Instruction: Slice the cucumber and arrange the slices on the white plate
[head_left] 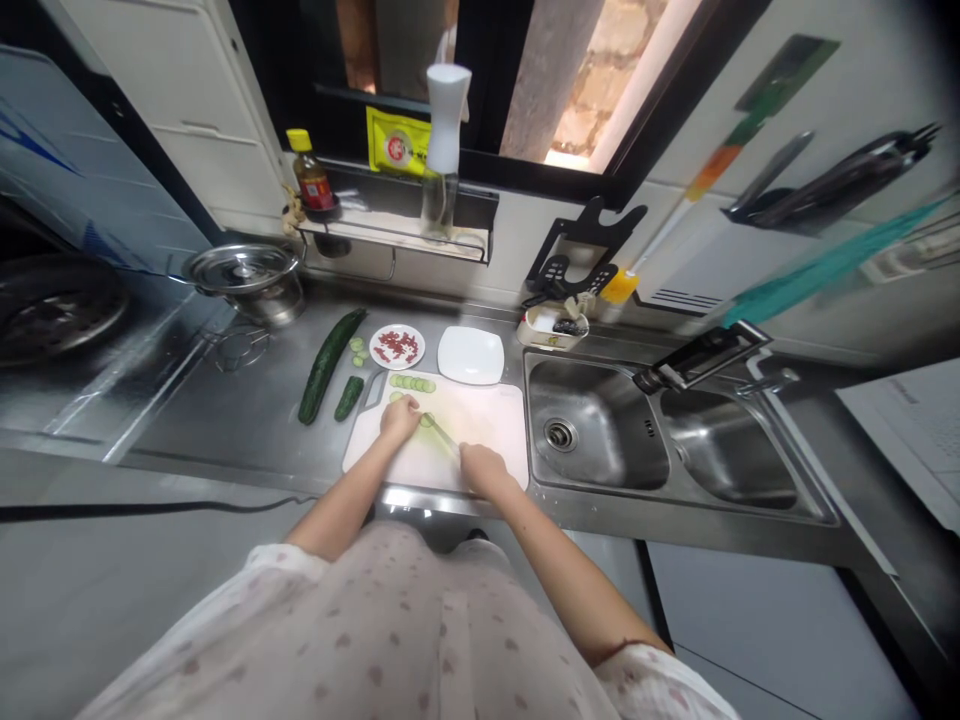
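A white cutting board point(480, 420) lies on the steel counter in front of me. My left hand point(399, 417) is curled down on a small piece of cucumber point(426, 420) on the board. My right hand point(481, 468) grips the handle of a knife point(442, 434), whose blade reaches the cucumber piece beside my left fingers. A row of cucumber slices point(412, 383) lies along the board's far edge. A whole cucumber point(328, 362) and a short cucumber end point(349, 397) lie on the counter to the left of the board.
Behind the board stand a small plate of chopped red pieces point(397, 346) and an empty white dish point(471, 354). A double sink point(660, 440) with a faucet point(697, 358) is at the right. A lidded pot point(247, 275) sits at the left, bottles on a shelf behind.
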